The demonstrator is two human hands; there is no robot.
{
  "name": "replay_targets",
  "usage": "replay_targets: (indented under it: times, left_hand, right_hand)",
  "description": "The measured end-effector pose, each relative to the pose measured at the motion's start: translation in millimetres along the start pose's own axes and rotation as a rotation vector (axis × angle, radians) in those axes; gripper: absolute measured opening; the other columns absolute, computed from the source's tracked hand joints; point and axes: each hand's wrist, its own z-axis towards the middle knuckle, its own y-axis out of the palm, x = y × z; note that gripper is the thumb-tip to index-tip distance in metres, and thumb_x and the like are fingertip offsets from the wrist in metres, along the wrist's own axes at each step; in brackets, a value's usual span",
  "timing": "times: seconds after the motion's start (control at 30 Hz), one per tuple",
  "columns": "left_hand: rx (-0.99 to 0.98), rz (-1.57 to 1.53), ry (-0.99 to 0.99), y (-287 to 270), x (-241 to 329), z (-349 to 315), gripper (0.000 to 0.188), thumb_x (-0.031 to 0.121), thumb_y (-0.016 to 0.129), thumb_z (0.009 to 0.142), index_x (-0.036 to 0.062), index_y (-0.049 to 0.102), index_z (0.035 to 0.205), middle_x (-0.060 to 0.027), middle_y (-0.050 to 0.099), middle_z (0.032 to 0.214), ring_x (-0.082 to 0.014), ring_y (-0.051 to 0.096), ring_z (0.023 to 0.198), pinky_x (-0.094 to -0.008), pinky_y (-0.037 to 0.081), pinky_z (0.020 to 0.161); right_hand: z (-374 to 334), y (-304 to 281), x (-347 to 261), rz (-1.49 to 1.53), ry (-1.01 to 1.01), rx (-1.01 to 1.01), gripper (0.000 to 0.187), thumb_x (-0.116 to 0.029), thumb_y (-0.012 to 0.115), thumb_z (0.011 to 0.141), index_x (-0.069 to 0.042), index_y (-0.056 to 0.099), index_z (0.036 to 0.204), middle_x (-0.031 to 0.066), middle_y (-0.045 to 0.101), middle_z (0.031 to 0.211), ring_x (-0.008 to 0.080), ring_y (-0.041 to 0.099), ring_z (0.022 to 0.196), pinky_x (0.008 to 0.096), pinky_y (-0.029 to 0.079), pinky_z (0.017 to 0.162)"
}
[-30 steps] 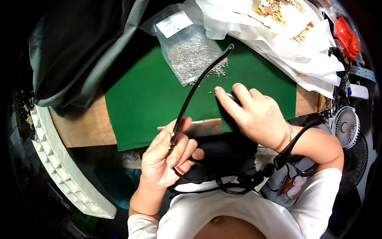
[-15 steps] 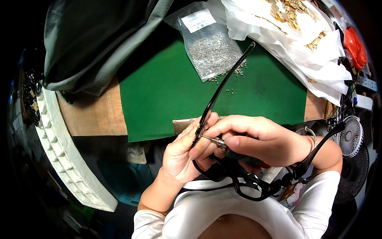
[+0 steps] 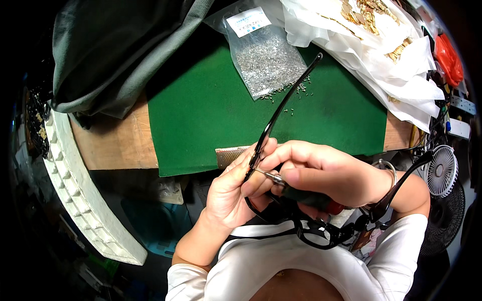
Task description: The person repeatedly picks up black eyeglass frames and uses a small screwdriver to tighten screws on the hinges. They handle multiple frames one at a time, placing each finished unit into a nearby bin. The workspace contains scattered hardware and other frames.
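Observation:
My left hand (image 3: 228, 193) grips a black eyeglass frame (image 3: 273, 118) at the hinge end of one temple, which points up and away over the green mat. Between the fingers of my right hand (image 3: 329, 173) is a small screwdriver (image 3: 314, 199) with a dark green handle and a red end. Its metal shaft slants toward the hinge, and its tip meets the frame beside my left fingertips. Any screw under the tip is too small to make out. The frame's front hangs low before my chest, while the other temple passes by my right wrist.
A clear bag (image 3: 266, 60) of tiny screws lies on the green mat (image 3: 196, 110), with loose screws (image 3: 301, 89) at its mouth. White wrapping (image 3: 341, 37) with gold-coloured parts sits at far right. Dark cloth (image 3: 120, 50) covers the far left; two fans (image 3: 441, 170) stand right.
My right hand has turned slightly, showing more of the screwdriver's green and red handle. The tip stays at the hinge; my left hand keeps its hold. The whole view has shifted a little.

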Motion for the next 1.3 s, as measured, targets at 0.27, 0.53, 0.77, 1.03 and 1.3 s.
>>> replay_targets:
  times: [0.27, 0.53, 0.77, 1.03, 1.3]
  left_hand:
    - [-0.003, 0.088, 0.028, -1.3, 0.4, 2.3, 0.042, 0.022, 0.047, 0.087, 0.0043, 0.038, 0.124, 0.0018, 0.038, 0.055, -0.0075, 0.034, 0.051, -0.0260, 0.041, 0.065]
    - [0.036, 0.151, 0.000, 5.1, 2.6, 2.6, 0.040, 0.024, 0.044, 0.088, 0.0025, 0.039, 0.122, 0.0029, 0.037, 0.054, -0.0071, 0.035, 0.052, -0.0244, 0.040, 0.063]
    - [0.228, 0.384, 0.544, 13.8, 67.3, -40.1, 0.038, 0.025, 0.035, 0.092, 0.0000, 0.041, 0.119, 0.0045, 0.030, 0.050, -0.0085, 0.028, 0.051, -0.0221, 0.040, 0.057]
    - [0.817, 2.267, 1.334, 13.0, 59.5, -23.5, 0.052, 0.027, 0.051, 0.084, -0.0008, 0.036, 0.126, -0.0206, 0.042, 0.119, -0.0254, 0.046, 0.106, -0.0367, 0.032, 0.093]
    - [0.051, 2.091, 1.137, 17.8, 31.2, -11.5, 0.031, 0.009, 0.076, 0.060, 0.0036, 0.052, 0.080, -0.0035, 0.046, 0.067, -0.0143, 0.042, 0.059, -0.0260, 0.037, 0.056]
  right_hand:
    - [-0.8, 3.6, 6.0, 0.274, -0.087, -0.060, 0.026, -0.021, 0.042, 0.089, -0.001, 0.037, 0.106, 0.0101, 0.056, 0.086, 0.0090, 0.047, 0.045, 0.0197, 0.036, 0.035]
    - [0.1, 2.8, 9.3, 0.163, -0.099, -0.013, 0.032, -0.025, 0.043, 0.089, 0.000, 0.038, 0.109, 0.0059, 0.056, 0.081, 0.0069, 0.046, 0.046, 0.0179, 0.036, 0.036]
    - [-4.3, -33.5, 5.7, -0.446, -0.283, 0.302, 0.035, -0.027, 0.050, 0.085, 0.001, 0.048, 0.106, -0.0005, 0.050, 0.067, 0.0049, 0.047, 0.050, 0.0191, 0.040, 0.043]
    - [9.8, -40.4, 24.3, -0.871, -0.676, 0.446, 0.030, -0.018, 0.052, 0.082, -0.001, 0.045, 0.105, 0.0173, 0.051, 0.095, 0.0288, 0.052, 0.089, 0.0351, 0.041, 0.078]
    - [-25.8, -47.0, 2.5, -0.992, -0.725, 0.585, 0.017, -0.009, 0.054, 0.076, -0.001, 0.049, 0.091, 0.0111, 0.054, 0.079, 0.0213, 0.055, 0.074, 0.0302, 0.044, 0.067]
